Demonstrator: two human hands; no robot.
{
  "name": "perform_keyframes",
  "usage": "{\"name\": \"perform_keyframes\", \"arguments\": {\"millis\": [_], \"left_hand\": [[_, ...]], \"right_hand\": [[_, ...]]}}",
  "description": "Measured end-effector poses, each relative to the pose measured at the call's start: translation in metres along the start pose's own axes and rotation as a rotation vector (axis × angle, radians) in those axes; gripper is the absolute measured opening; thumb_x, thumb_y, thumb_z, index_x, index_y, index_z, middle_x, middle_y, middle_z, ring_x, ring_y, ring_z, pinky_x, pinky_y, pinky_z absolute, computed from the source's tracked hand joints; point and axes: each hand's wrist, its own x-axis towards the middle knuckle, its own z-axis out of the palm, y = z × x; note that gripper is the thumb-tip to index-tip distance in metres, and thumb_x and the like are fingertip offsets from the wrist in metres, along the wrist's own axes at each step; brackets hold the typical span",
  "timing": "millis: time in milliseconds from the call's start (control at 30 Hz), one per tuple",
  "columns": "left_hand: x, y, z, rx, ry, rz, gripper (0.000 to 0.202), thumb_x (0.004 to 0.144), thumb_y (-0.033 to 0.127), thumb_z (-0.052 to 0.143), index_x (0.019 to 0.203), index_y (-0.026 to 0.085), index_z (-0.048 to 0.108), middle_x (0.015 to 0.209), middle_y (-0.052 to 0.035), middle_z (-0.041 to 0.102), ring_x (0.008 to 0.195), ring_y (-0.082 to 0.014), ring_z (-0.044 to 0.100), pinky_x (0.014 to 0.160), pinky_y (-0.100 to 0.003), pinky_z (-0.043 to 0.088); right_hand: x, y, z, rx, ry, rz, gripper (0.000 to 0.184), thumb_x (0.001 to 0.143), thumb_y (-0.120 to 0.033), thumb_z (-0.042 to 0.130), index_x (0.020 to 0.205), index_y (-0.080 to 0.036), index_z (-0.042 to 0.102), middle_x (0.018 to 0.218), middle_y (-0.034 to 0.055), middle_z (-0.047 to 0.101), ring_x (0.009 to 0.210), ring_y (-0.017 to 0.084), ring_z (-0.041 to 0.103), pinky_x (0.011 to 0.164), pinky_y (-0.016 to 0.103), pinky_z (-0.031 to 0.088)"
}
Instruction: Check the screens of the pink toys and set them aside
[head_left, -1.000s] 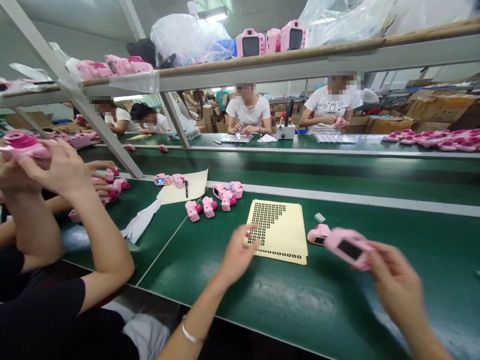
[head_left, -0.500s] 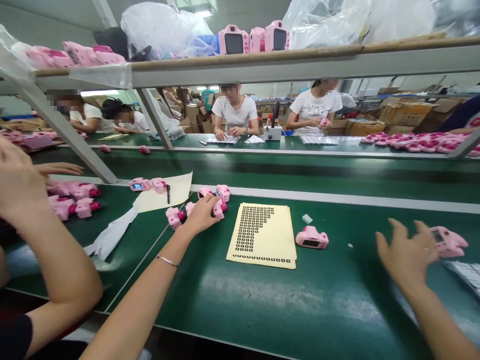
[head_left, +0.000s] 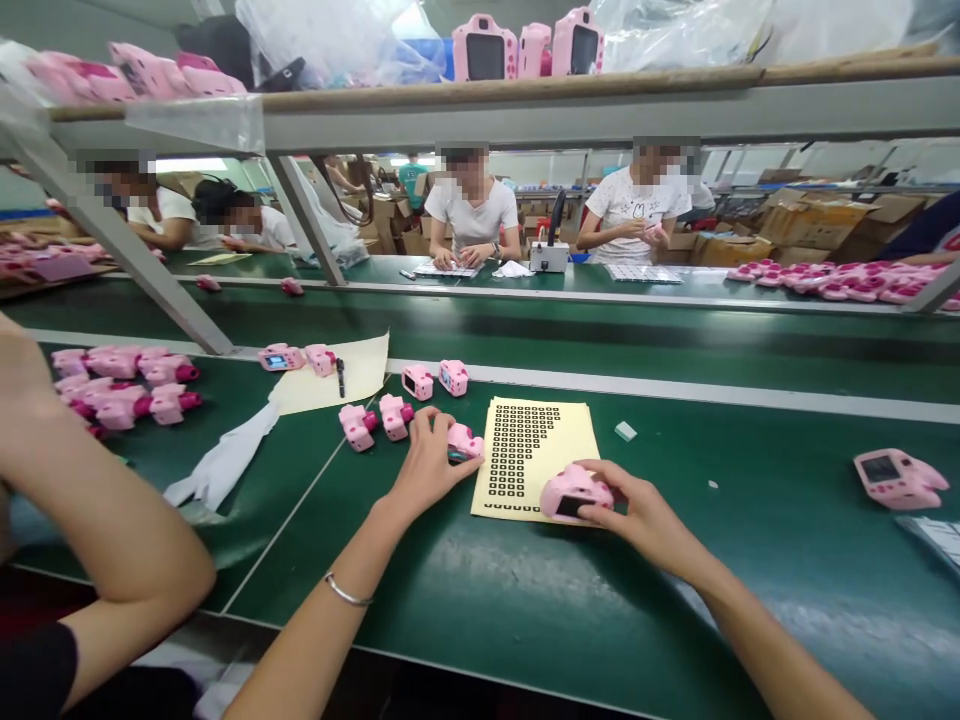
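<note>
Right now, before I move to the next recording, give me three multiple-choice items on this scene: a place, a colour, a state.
1. Where is the camera in the right hand?
A) On the overhead shelf
B) Over the lower corner of the sheet
C) Beside the pen

2. What colour are the printed squares on the sheet?
A) Black
B) Red
C) Green

3. How is the left hand placed?
A) Raised, holding nothing
B) Gripping the pen
C) With its fingers over a second camera

1: B, the camera overlaps the sheet's corner.
2: A, dark rows stand out on the pale sheet.
3: C, the fingers lie on that camera at the sheet's left edge.
</note>
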Motion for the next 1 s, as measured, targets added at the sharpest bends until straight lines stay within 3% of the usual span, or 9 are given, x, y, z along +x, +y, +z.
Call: {"name": "perform_keyframes", "arguments": {"millis": [100, 200, 267, 367, 500, 600, 700, 1000], "left_hand": [[-0.005, 0.001, 0.001, -0.209, -0.052, -0.046, 0.057, 0.071, 0.049, 0.072, 0.111, 0.017, 0.049, 0.112, -0.0062, 0.054, 0.102, -0.0186, 0.055, 0.092, -0.031, 0.046], [-0.017, 0.006, -0.001, -0.382, 0.084, -0.141, 0.050, 0.070, 0.047, 0.073, 0.107, 0.019, 0.056, 0.110, -0.0026, 0.058, 0.101, -0.0154, 0.056, 0.094, -0.028, 0.043], [-0.029, 0.013, -0.004, -0.569, 0.136, -0.242, 0.047, 0.072, 0.047, 0.072, 0.108, 0.020, 0.060, 0.110, -0.0019, 0.059, 0.099, -0.0138, 0.055, 0.094, -0.026, 0.042], [-0.049, 0.029, -0.010, -0.961, 0.070, -0.442, 0.049, 0.074, 0.051, 0.069, 0.112, 0.021, 0.058, 0.104, -0.0022, 0.060, 0.090, -0.0121, 0.057, 0.085, -0.026, 0.048], [-0.069, 0.047, -0.017, -1.298, -0.089, -0.625, 0.048, 0.074, 0.052, 0.071, 0.107, 0.021, 0.055, 0.099, -0.0024, 0.060, 0.087, -0.0145, 0.061, 0.078, -0.031, 0.056], [-0.078, 0.050, -0.020, -1.336, -0.164, -0.668, 0.047, 0.078, 0.053, 0.066, 0.113, 0.023, 0.055, 0.102, -0.0045, 0.062, 0.090, -0.0174, 0.063, 0.073, -0.031, 0.058], [-0.085, 0.048, -0.019, -1.300, -0.186, -0.678, 0.051, 0.079, 0.051, 0.066, 0.121, 0.024, 0.056, 0.112, -0.0068, 0.062, 0.090, -0.0163, 0.063, 0.069, -0.027, 0.058], [-0.091, 0.055, -0.008, -1.118, -0.051, -0.650, 0.062, 0.065, 0.047, 0.079, 0.116, 0.019, 0.059, 0.105, -0.0046, 0.060, 0.082, -0.0096, 0.056, 0.061, -0.015, 0.051]], "right_hand": [[-0.001, -0.014, 0.022, -0.043, -0.174, -0.097, 0.042, 0.084, -0.034, 0.065, 0.125, -0.028, 0.056, 0.117, 0.0014, 0.060, 0.100, 0.016, 0.056, 0.089, 0.027, 0.042], [-0.011, -0.016, 0.036, -0.120, -0.269, -0.140, 0.037, 0.085, -0.032, 0.064, 0.122, -0.028, 0.057, 0.112, 0.0012, 0.059, 0.094, 0.014, 0.055, 0.084, 0.026, 0.042], [-0.018, -0.014, 0.040, -0.124, -0.269, -0.131, 0.041, 0.087, -0.032, 0.062, 0.127, -0.030, 0.053, 0.116, 0.0008, 0.058, 0.098, 0.013, 0.055, 0.086, 0.026, 0.042], [-0.014, -0.009, 0.037, -0.057, -0.237, -0.105, 0.051, 0.085, -0.038, 0.065, 0.133, -0.031, 0.048, 0.121, 0.0016, 0.056, 0.104, 0.014, 0.055, 0.089, 0.026, 0.043], [0.023, -0.005, 0.035, -0.094, -0.125, -0.065, 0.022, 0.092, -0.037, 0.054, 0.102, -0.021, 0.065, 0.101, 0.0029, 0.064, 0.085, 0.012, 0.057, 0.073, 0.023, 0.042], [0.050, -0.004, 0.041, -0.240, -0.153, -0.074, 0.013, 0.087, -0.028, 0.059, 0.087, -0.019, 0.067, 0.090, 0.0016, 0.065, 0.078, 0.012, 0.056, 0.068, 0.023, 0.038], [0.060, -0.005, 0.052, -0.292, -0.132, -0.057, 0.011, 0.084, -0.027, 0.062, 0.081, -0.019, 0.068, 0.089, 0.0008, 0.066, 0.080, 0.013, 0.056, 0.068, 0.023, 0.035], [0.056, -0.010, 0.065, -0.357, -0.061, 0.050, 0.012, 0.084, -0.026, 0.056, 0.081, -0.021, 0.067, 0.083, -0.0012, 0.067, 0.075, 0.012, 0.057, 0.064, 0.022, 0.031]]}}
